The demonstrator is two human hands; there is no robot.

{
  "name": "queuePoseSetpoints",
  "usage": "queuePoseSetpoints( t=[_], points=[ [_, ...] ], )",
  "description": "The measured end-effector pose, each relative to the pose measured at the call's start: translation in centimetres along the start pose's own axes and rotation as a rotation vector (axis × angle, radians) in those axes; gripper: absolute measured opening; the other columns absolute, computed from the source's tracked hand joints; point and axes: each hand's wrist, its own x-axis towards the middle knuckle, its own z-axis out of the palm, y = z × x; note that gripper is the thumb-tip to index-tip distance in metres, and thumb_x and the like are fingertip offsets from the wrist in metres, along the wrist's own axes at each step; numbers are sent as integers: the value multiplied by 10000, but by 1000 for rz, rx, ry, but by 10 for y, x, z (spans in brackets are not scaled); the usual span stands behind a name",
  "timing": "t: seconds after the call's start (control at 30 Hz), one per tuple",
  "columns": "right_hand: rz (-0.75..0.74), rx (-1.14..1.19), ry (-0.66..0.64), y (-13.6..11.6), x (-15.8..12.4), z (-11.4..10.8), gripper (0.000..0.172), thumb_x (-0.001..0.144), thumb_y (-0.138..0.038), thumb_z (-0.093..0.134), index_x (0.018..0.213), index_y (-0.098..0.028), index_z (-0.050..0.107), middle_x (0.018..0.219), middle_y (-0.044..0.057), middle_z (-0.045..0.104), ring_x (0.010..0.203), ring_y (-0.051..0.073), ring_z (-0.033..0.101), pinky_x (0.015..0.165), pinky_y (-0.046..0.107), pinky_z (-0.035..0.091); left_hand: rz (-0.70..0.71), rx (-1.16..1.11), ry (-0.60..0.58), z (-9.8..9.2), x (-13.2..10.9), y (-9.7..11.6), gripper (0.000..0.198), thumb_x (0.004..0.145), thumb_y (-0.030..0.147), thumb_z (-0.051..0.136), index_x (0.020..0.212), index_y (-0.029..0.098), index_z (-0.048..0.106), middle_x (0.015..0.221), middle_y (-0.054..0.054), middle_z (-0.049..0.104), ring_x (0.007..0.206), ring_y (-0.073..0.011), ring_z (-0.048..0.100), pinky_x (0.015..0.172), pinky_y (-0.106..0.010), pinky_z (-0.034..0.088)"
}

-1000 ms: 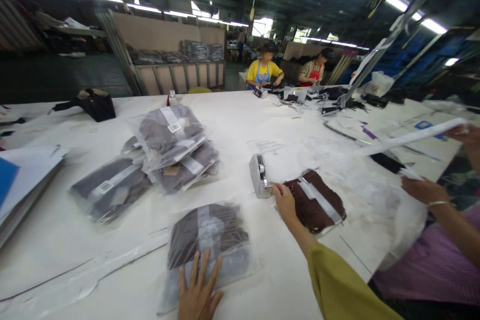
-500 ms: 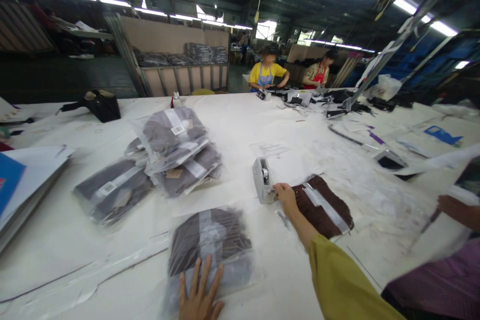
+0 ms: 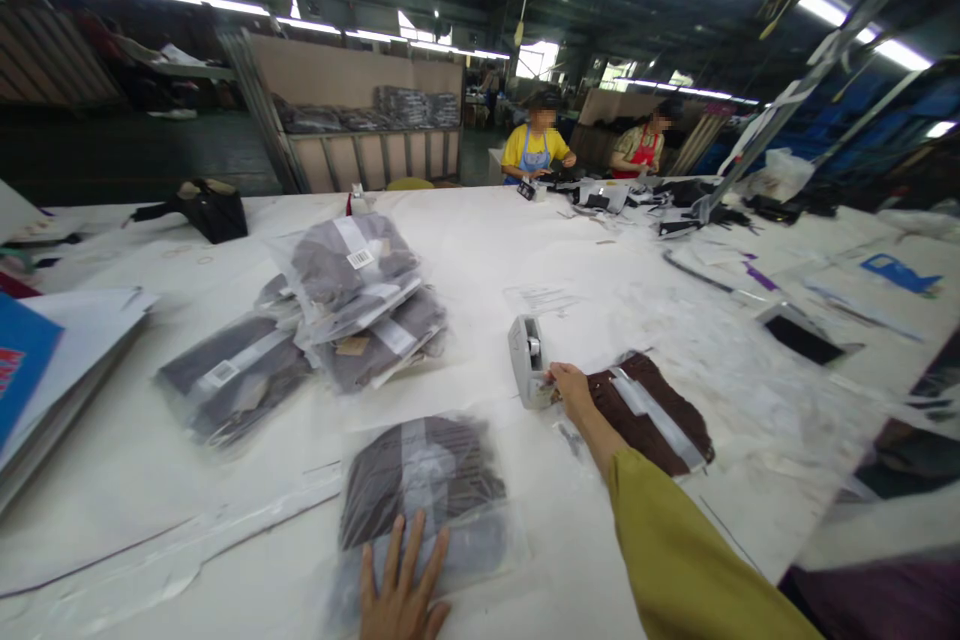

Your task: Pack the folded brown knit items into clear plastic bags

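Observation:
My left hand (image 3: 403, 585) lies flat with fingers spread on a clear plastic bag (image 3: 480, 545) holding a folded dark brown knitted garment (image 3: 375, 490) with a pale paper band. At the front end of a grey tape dispenser (image 3: 523, 360), my right hand (image 3: 571, 388) pinches the tape, whose end is mostly hidden by the fingers. Just right of that wrist lies another folded brown garment (image 3: 660, 415), unbagged, with a pale band (image 3: 652, 410) across it.
Bagged grey-brown garments (image 3: 352, 260) are piled at left centre, one (image 3: 232, 370) lying beside them. Papers and a blue folder (image 3: 22, 350) rise at the left edge. Loose plastic bags (image 3: 750, 400) spread on the right. Two people (image 3: 536, 145) work across the table; a purple-clothed person is partly visible lower right.
The view has shifted slightly. The nearby person's hand at the right edge has gone out of view. My hands stay in nearly the same places.

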Motion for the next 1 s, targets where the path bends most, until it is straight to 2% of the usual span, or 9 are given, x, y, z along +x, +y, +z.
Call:
queuePoseSetpoints(
  t=[0.17,0.27,0.33,0.43,0.57,0.7,0.8,0.9,1.0],
  points=[
    [73,174,31,-11,-3,-10,191,877,-304,607,812,-126,590,669,-38,580,562,83,551,553,228,484,48,59,-45,-8,3,-4,658,768,570,563,1374,414,359,1354,-58,537,1455,-233,3,1122,-621,42],
    [123,231,11,-4,-24,-18,175,809,-278,667,755,-135,582,576,-56,548,508,81,532,547,230,482,70,88,-77,-13,5,-4,653,776,568,561,1376,409,358,1370,-49,523,1454,-238,-20,1127,-612,11],
    [170,228,-28,6,-42,-22,198,780,-279,687,696,-142,572,530,-61,530,489,86,531,558,242,494,61,90,-87,-15,6,-3,660,776,569,564,1379,408,352,1385,-47,508,1453,-247,-10,1125,-617,32],
    [223,144,-90,20,-59,-23,220,843,-303,637,708,-140,576,575,-51,559,515,85,545,572,250,509,38,88,-93,-17,6,0,663,778,565,566,1383,410,342,1408,-48,484,1449,-266,38,1113,-628,99],
    [197,-92,-169,23,-51,-25,230,917,-336,553,837,-126,600,727,-18,607,601,90,571,592,251,511,35,100,-117,-19,6,1,660,797,563,542,1397,409,313,1432,-34,461,1426,-286,139,1104,-614,137],
    [14,-364,-312,6,-48,-36,195,883,-283,591,755,-137,604,722,-11,612,630,104,564,621,258,483,34,109,-123,-21,5,2,662,813,575,516,1409,402,287,1451,-29,439,1382,-306,243,1108,-611,107],
    [-207,-500,-552,-11,-73,-31,136,796,-207,629,666,-171,638,651,-13,628,628,122,570,622,244,439,24,105,-145,-24,4,4,678,815,619,485,1417,395,267,1460,-34,428,1366,-312,272,1110,-610,85],
    [-446,-589,-871,-24,-115,-3,34,650,-202,715,642,-219,687,660,-27,669,641,137,589,618,234,416,12,95,-154,-25,5,6,698,806,661,457,1419,400,252,1461,-38,426,1361,-317,280,1107,-617,77],
    [-646,-683,-1056,-30,-153,40,111,550,-161,743,545,-224,651,597,-27,659,614,154,579,633,255,418,12,87,-154,-25,6,6,705,803,678,438,1421,393,253,1463,-43,422,1359,-320,283,1109,-620,63]
  ],
)
